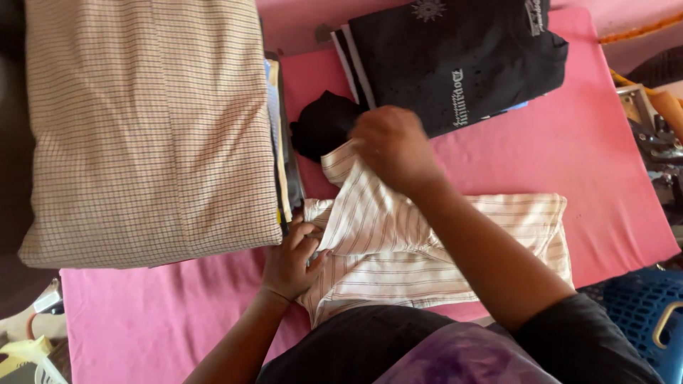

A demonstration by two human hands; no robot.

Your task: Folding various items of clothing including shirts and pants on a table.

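Hands at work on a cream striped shirt, seen from above by a camera on the person's head. This shirt, pale with thin dark stripes, lies partly folded on a pink padded surface and serves as the landmark for everything else.

On the shirt's near-left edge, the left hand lies flat with fingers spread, pressing the cloth down – it is open and grasps nothing. At the shirt's far-left corner, the right hand is closed on a sleeve, its fingers curled around the cloth and lifting the sleeve end a little off the surface. The right forearm crosses over the middle of the shirt.

Just beyond that sleeve end lies a small bunched black cloth. Beyond the shirt and slightly to its right sits a folded black T-shirt with white printing (one edge shows white stripes), close behind the right hand.

Left of the shirt rests a large folded checked cloth in beige with fine brown lines – its right edge meets the shirt near the left hand. Between the two, thin edges of other folded items stand in a narrow stack.

Right of the shirt and nearer the person, off the pink surface, is a blue plastic basket.
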